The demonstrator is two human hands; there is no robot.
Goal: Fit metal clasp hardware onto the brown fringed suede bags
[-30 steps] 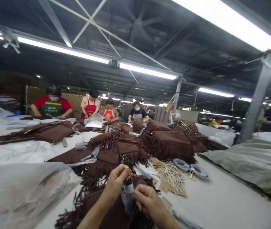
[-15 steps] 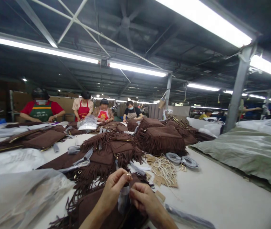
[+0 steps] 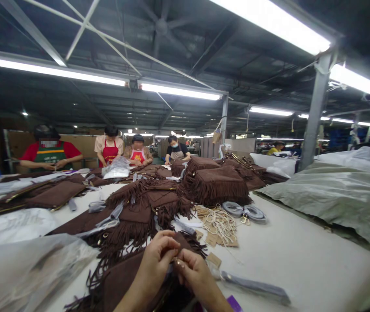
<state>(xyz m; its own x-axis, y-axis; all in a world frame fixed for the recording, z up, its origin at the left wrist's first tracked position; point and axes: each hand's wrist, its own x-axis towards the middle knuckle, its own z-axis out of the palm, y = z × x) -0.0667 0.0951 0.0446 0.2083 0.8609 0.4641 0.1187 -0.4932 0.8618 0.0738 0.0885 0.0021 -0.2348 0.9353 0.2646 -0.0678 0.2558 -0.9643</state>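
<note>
My left hand (image 3: 157, 258) and my right hand (image 3: 194, 272) meet fingertip to fingertip above a dark brown fringed bag (image 3: 122, 277). Both are closed in a pinch. A small gold-coloured metal fitting (image 3: 178, 262) glints at the right fingertips; its shape is mostly covered. What the left fingers pinch is hidden. The bag lies below my wrists, its long fringe spilling to the left. Just right of my right hand lies a grey-wrapped strap (image 3: 254, 287), and a purple piece (image 3: 234, 304) shows at the bottom edge.
Brown cardboard tags with white strings (image 3: 220, 227) and coiled wrapped straps (image 3: 253, 213) lie ahead on the white table (image 3: 302, 251). Fringed bags (image 3: 222, 184) are stacked beyond. Plastic bags (image 3: 35, 268) lie left, a covered heap (image 3: 334, 195) right. Several people work across the table.
My hands have come closer together, and the gold-coloured fitting seen at my left fingertips now shows at the right ones. The purple piece has come into view. The view has shifted slightly.
</note>
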